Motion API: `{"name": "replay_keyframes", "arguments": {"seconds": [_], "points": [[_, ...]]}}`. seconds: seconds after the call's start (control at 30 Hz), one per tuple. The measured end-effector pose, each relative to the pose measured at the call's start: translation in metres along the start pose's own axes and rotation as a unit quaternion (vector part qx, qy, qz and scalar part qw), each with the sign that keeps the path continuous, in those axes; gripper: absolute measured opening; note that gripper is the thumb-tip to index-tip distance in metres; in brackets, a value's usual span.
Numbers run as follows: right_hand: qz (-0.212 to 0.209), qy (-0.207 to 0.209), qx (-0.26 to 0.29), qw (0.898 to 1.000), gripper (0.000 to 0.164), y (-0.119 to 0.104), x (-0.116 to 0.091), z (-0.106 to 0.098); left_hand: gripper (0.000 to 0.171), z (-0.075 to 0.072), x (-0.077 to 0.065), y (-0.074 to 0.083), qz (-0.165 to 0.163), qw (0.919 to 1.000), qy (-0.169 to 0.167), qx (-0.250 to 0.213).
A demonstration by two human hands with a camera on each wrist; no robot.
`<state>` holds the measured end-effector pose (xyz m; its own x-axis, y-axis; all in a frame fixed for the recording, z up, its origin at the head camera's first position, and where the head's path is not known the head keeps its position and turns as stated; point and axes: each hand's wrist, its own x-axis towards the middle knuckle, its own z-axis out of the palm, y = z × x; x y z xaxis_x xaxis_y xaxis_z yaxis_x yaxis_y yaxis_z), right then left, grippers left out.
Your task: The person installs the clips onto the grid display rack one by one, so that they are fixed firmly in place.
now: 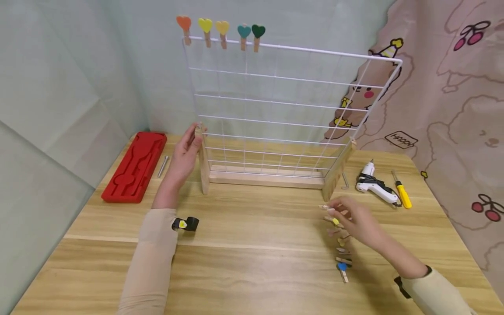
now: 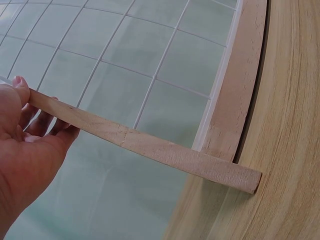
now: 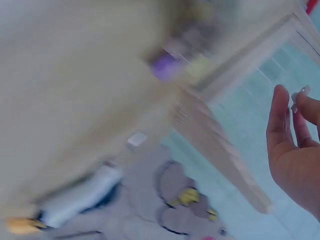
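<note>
Tray (image 1: pixel 134 168), red, lies beside a bolt (image 1: pixel 162 166); the left hand (image 1: pixel 185 155) grips the left upright (image 1: pixel 204 164) of a wire-grid stand (image 1: pixel 267 179) topped by five heart clothespins (image 1: pixel 223 29); well apart, the right hand (image 1: pixel 358 222) pinches a clothespin (image 1: pixel 324 207) near loose clothespins (image 1: pixel 342 266); farther right lie a glue gun (image 1: pixel 381 191) and screwdriver (image 1: pixel 404 196).

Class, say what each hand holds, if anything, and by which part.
The left hand grips a post by its upper end. The right hand pinches a peg; which part is too unclear to tell.
</note>
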<state>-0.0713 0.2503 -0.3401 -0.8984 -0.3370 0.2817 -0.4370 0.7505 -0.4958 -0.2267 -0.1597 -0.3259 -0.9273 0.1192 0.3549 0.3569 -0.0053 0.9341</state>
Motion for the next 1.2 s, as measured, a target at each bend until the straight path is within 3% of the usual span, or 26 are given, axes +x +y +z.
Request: {"name": "replay_keyframes", "arguments": {"seconds": [0.17, 0.3, 0.4, 0.47, 0.6, 0.67, 0.83, 1.03, 1.2], "points": [[-0.062, 0.076, -0.014, 0.995, 0.015, -0.024, 0.048, -0.026, 0.049, -0.001, 0.000, -0.001, -0.001, 1.0000, -0.003, 0.001], [-0.079, 0.133, 0.057, 0.986, 0.019, -0.053, 0.086, -0.055, 0.049, -0.001, 0.002, 0.002, 0.002, 0.9999, 0.001, 0.013], [-0.079, 0.176, 0.143, 0.971, 0.021, -0.078, 0.110, -0.077, 0.050, -0.001, 0.003, 0.003, 0.002, 0.9999, 0.004, 0.015], [-0.062, 0.200, 0.213, 0.954, 0.022, -0.095, 0.123, -0.092, 0.051, -0.001, 0.004, 0.003, 0.001, 0.9999, 0.004, 0.013], [-0.027, 0.216, 0.316, 0.924, 0.026, -0.124, 0.146, -0.118, 0.050, 0.000, 0.003, 0.002, 0.000, 1.0000, -0.003, 0.006], [-0.017, 0.204, 0.312, 0.928, 0.028, -0.135, 0.157, -0.128, 0.050, 0.000, 0.001, 0.002, -0.002, 0.9999, -0.002, 0.013], [-0.001, 0.170, 0.243, 0.955, 0.032, -0.159, 0.184, -0.142, 0.049, -0.005, -0.003, 0.001, -0.009, 0.9993, 0.008, 0.035], [0.021, 0.146, 0.229, 0.962, 0.035, -0.179, 0.207, -0.148, 0.052, -0.006, -0.001, -0.001, -0.006, 0.9997, 0.004, 0.021], [-0.008, 0.176, 0.180, 0.968, 0.029, -0.184, 0.220, -0.141, 0.051, 0.000, -0.007, 0.010, -0.014, 0.9998, -0.003, 0.013]]}}
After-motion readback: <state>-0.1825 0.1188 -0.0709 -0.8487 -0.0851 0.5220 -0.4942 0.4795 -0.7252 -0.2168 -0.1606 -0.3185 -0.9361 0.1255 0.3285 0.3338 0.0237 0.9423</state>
